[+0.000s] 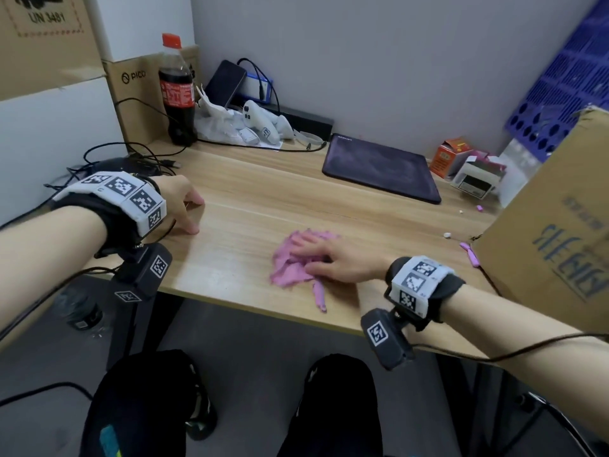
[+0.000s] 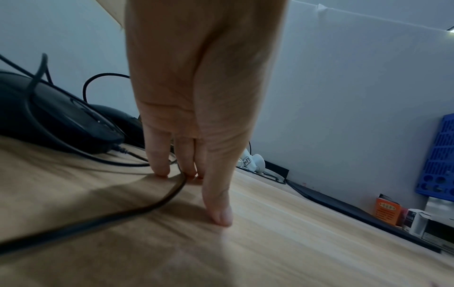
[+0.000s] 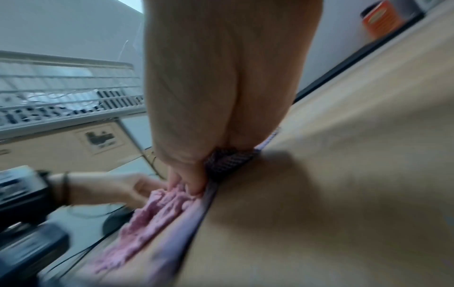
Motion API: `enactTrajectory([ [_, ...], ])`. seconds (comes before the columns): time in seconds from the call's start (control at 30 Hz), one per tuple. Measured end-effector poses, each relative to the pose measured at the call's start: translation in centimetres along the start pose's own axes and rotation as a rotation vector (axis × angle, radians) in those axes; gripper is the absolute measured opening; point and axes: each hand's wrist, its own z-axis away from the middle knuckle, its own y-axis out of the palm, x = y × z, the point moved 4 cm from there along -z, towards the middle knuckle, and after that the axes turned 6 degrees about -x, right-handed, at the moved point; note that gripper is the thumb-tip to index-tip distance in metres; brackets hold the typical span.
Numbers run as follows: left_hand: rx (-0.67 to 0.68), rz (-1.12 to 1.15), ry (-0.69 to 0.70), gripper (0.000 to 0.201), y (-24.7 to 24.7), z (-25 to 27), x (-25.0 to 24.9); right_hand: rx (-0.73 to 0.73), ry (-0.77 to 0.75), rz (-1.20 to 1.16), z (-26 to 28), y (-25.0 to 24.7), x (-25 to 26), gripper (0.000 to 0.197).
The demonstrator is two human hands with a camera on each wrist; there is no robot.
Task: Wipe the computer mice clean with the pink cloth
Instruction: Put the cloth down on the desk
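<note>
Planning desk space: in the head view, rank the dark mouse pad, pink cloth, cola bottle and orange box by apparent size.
1. Dark mouse pad
2. Cola bottle
3. Pink cloth, near the bottle in apparent size and closer to the camera, so unsure
4. Orange box

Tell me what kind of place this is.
Probably an office or lab desk corner: a wooden desk with a mouse pad, wired black mice, and stacked cardboard boxes.

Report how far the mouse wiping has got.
Done: nothing visibly wiped yet. In hand: the right hand lies flat on the crumpled pink cloth on the desk, fingers spread over it. The left hand rests its fingertips on the wood beside the black mice, which sit among their cables, untouched by cloth. Left: lifting the cloth and wiping every mouse.
</note>
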Motion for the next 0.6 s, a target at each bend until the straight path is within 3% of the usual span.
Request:
enactTrajectory([
  [0.13, -0.011, 0.005, -0.009, 0.076, 0.4, 0.4, 0.3, -0.011, -0.156, -0.200, 1.7, 3.4, 5.3, 0.039],
  [0.23, -0.015, -0.011, -0.021, 0.076, 0.5, 0.5, 0.1, 0.103, -0.278, -0.303, 3.6, 5.0, 9.1, 0.038],
  [0.33, -0.029, -0.040, -0.021, 0.072, 0.3, 0.4, 0.0, 0.123, -0.295, -0.400, 4.1, 4.1, 10.3, 0.045],
  [0.5, -0.019, -0.066, -0.022, 0.075, 0.2, 0.4, 0.0, -0.212, -0.129, -0.436, 2.4, -2.6, 5.7, 0.057],
  [0.6, -0.019, -0.068, -0.031, 0.078, 0.1, 0.3, 0.0, -0.503, 0.178, -0.282, 1.6, -7.2, -1.0, 0.057],
])
